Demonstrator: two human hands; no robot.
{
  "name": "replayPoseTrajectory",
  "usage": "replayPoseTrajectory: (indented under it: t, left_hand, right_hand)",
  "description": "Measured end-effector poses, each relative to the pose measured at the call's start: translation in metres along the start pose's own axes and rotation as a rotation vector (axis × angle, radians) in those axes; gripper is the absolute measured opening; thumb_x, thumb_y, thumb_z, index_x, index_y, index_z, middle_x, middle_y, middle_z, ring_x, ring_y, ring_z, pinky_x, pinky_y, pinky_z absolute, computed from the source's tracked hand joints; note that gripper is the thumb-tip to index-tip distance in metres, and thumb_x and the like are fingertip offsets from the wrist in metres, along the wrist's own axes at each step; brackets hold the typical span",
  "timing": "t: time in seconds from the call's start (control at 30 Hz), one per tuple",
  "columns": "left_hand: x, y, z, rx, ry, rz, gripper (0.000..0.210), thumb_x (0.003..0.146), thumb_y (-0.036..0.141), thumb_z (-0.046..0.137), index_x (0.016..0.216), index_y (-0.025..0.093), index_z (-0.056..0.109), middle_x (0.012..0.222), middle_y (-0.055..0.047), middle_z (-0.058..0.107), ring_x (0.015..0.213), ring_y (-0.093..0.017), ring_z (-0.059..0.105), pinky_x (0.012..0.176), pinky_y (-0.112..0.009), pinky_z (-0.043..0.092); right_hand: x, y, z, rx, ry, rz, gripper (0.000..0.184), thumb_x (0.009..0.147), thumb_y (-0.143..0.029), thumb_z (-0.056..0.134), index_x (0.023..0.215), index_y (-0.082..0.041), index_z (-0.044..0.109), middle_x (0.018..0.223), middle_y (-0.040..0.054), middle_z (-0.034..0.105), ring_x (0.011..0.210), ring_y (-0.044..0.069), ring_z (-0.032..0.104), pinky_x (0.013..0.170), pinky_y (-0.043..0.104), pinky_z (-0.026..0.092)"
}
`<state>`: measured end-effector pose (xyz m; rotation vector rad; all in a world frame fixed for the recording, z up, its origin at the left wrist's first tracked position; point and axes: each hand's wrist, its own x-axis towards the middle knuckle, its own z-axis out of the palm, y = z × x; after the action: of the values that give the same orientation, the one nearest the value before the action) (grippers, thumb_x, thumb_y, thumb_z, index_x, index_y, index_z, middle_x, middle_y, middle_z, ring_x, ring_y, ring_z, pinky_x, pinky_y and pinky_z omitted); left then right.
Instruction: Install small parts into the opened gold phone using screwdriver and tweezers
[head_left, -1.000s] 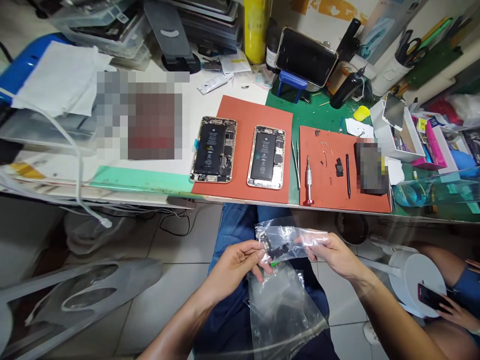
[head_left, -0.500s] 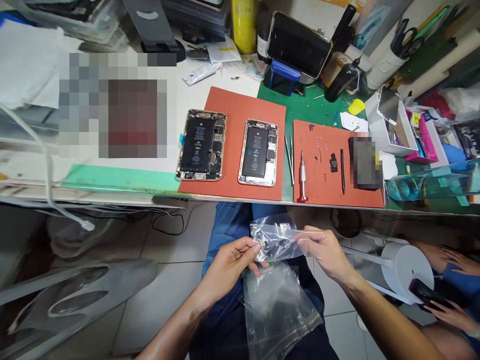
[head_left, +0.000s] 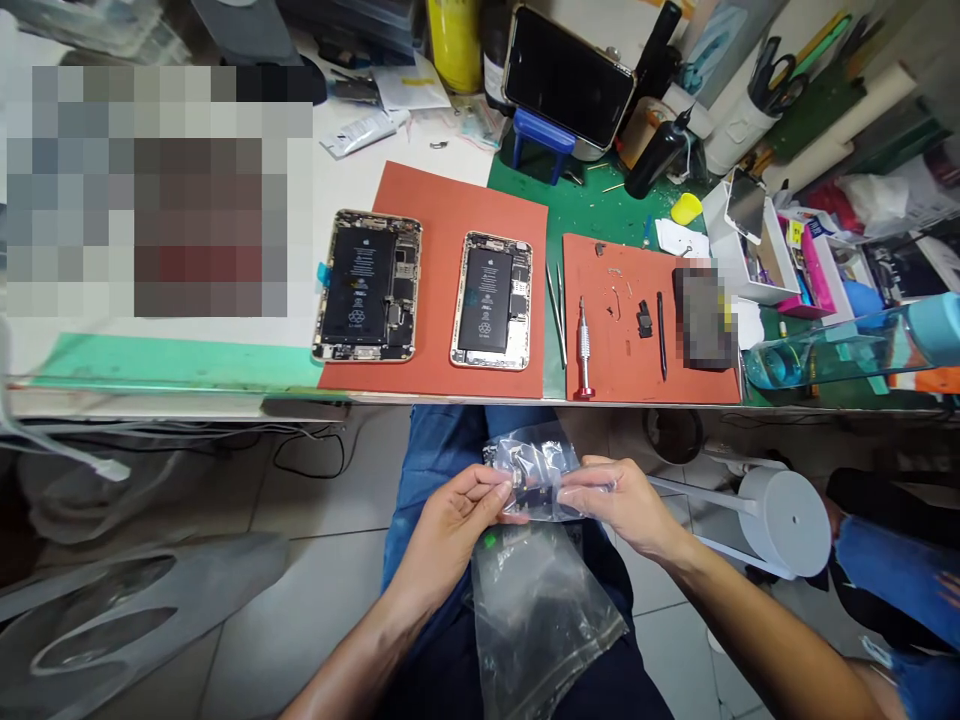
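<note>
Over my lap, my left hand (head_left: 465,515) pinches the left side of a small clear plastic bag (head_left: 534,460). Small dark parts show through its film, too blurred to name. On the right side of the same bag, my right hand (head_left: 619,500) closes thumb and fingers on the plastic. A larger clear zip bag (head_left: 544,620) hangs below over my legs; my left fingers hide its top, so whether they hold it too I cannot tell. Beyond the bench edge lie two opened phones, a larger one (head_left: 367,285) and a smaller one (head_left: 492,300), with batteries showing.
A screwdriver (head_left: 583,350), a black pry stick (head_left: 661,335) and small parts lie on the right orange mat (head_left: 626,375). Tweezers (head_left: 556,315) rest left of it. A phone (head_left: 568,80) leans on a blue stand (head_left: 541,140). A water bottle (head_left: 847,345) lies at right, above a white stool (head_left: 784,520).
The view has shifted, so the bench items sit further left. My right hand has come closer to my left, and the small bag is more bunched between them.
</note>
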<state>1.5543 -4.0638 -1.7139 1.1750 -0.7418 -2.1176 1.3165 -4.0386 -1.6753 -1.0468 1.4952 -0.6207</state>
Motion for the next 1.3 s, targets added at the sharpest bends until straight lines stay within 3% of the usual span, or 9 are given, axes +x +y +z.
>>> replayPoseTrajectory:
  t: [0.17, 0.37, 0.53, 0.7, 0.77, 0.87, 1.03, 1.17, 1.3]
  left_hand:
    - [0.000, -0.002, -0.002, 0.030, -0.004, 0.010, 0.043, 0.085, 0.057, 0.088, 0.095, 0.018, 0.074, 0.100, -0.009, 0.082, 0.097, -0.026, 0.079, 0.083, -0.037, 0.069]
    - [-0.004, 0.006, -0.017, 0.078, 0.056, 0.038, 0.042, 0.088, 0.055, 0.086, 0.101, 0.017, 0.074, 0.108, -0.013, 0.084, 0.105, -0.030, 0.081, 0.088, -0.037, 0.069]
    - [-0.006, 0.018, -0.026, 0.093, 0.162, 0.058, 0.048, 0.079, 0.056, 0.093, 0.097, 0.018, 0.070, 0.099, -0.013, 0.084, 0.099, -0.034, 0.083, 0.083, -0.041, 0.071]
    - [-0.012, 0.021, -0.041, 0.114, 0.365, 0.219, 0.080, 0.078, 0.048, 0.096, 0.146, 0.031, 0.058, 0.089, -0.001, 0.085, 0.083, -0.027, 0.084, 0.074, -0.035, 0.072]
    - [-0.017, 0.020, -0.045, 0.230, 0.391, 0.268, 0.066, 0.085, 0.050, 0.090, 0.143, 0.032, 0.065, 0.100, -0.002, 0.086, 0.088, -0.026, 0.084, 0.080, -0.033, 0.071]
    - [-0.022, 0.019, -0.038, 0.468, 0.262, 0.205, 0.039, 0.092, 0.058, 0.078, 0.111, 0.024, 0.084, 0.110, -0.009, 0.085, 0.089, -0.026, 0.084, 0.085, -0.030, 0.069]
    - [-0.019, 0.018, 0.011, 0.462, -0.053, 0.119, 0.040, 0.088, 0.062, 0.079, 0.104, 0.026, 0.088, 0.105, -0.009, 0.085, 0.075, -0.026, 0.080, 0.076, -0.035, 0.069]
    - [-0.011, 0.010, 0.037, 0.364, -0.128, 0.053, 0.037, 0.082, 0.059, 0.085, 0.084, 0.023, 0.085, 0.087, -0.007, 0.083, 0.079, -0.027, 0.079, 0.073, -0.032, 0.066]
    - [-0.009, 0.004, 0.037, 0.361, -0.123, -0.019, 0.039, 0.084, 0.058, 0.084, 0.078, 0.020, 0.082, 0.079, -0.007, 0.081, 0.078, -0.025, 0.078, 0.072, -0.029, 0.062]
  right_hand:
    - [-0.001, 0.003, 0.000, 0.005, 0.031, -0.001, 0.036, 0.085, -0.060, 0.087, 0.090, -0.024, 0.090, 0.079, 0.0011, 0.065, 0.072, 0.015, 0.058, 0.066, 0.030, 0.047]
    - [-0.009, -0.007, -0.015, 0.103, 0.092, -0.016, 0.038, 0.088, -0.060, 0.083, 0.092, -0.022, 0.084, 0.105, 0.0074, 0.077, 0.092, 0.020, 0.072, 0.083, 0.034, 0.060]
    - [-0.021, -0.013, -0.031, 0.179, 0.083, 0.077, 0.041, 0.093, -0.060, 0.079, 0.091, -0.019, 0.075, 0.073, 0.0019, 0.076, 0.068, 0.017, 0.074, 0.072, 0.032, 0.062]
    - [-0.031, -0.018, -0.045, 0.189, 0.082, 0.066, 0.046, 0.092, -0.062, 0.079, 0.090, -0.017, 0.074, 0.070, 0.0026, 0.076, 0.062, 0.016, 0.074, 0.064, 0.029, 0.061]
    - [-0.034, -0.021, -0.048, 0.209, 0.104, 0.032, 0.044, 0.092, -0.061, 0.080, 0.091, -0.017, 0.075, 0.070, 0.0025, 0.077, 0.063, 0.016, 0.074, 0.065, 0.029, 0.062]
    - [-0.037, -0.025, -0.047, 0.216, 0.089, -0.021, 0.041, 0.093, -0.059, 0.080, 0.091, -0.018, 0.075, 0.071, 0.0019, 0.077, 0.064, 0.016, 0.074, 0.066, 0.029, 0.062]
    - [-0.035, -0.033, -0.038, 0.142, 0.022, -0.076, 0.031, 0.096, -0.050, 0.077, 0.091, -0.020, 0.079, 0.067, -0.0004, 0.075, 0.061, 0.014, 0.071, 0.065, 0.028, 0.059]
    - [-0.031, -0.039, -0.034, 0.049, -0.015, -0.121, 0.026, 0.098, -0.045, 0.074, 0.091, -0.021, 0.081, 0.065, -0.0017, 0.073, 0.060, 0.015, 0.070, 0.064, 0.027, 0.057]
    - [-0.030, -0.041, -0.034, 0.046, -0.019, -0.117, 0.025, 0.097, -0.045, 0.074, 0.093, -0.021, 0.081, 0.066, -0.0016, 0.072, 0.059, 0.015, 0.070, 0.063, 0.027, 0.057]
